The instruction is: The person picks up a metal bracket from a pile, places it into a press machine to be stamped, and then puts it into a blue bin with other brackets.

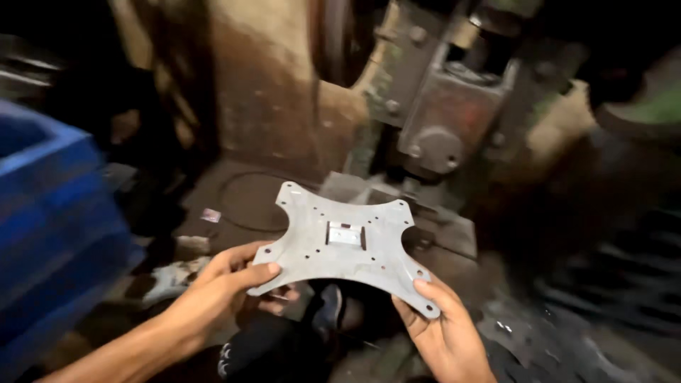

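Pinching the near-left arm of a flat grey X-shaped metal plate (344, 245) between thumb and curled fingers, the left hand (230, 284) grips from the side, while the right hand (443, 330) clamps the near-right arm, thumb on top and fingers beneath. The plate is held in the air before a rusty brown press machine (425, 106), lying nearly level — its far edge tipped slightly up, its longer span running left to right. Dull and scuffed, it carries small punched holes and a raised rectangular tab at its centre — a blue plastic crate (50, 206) sits at the left.
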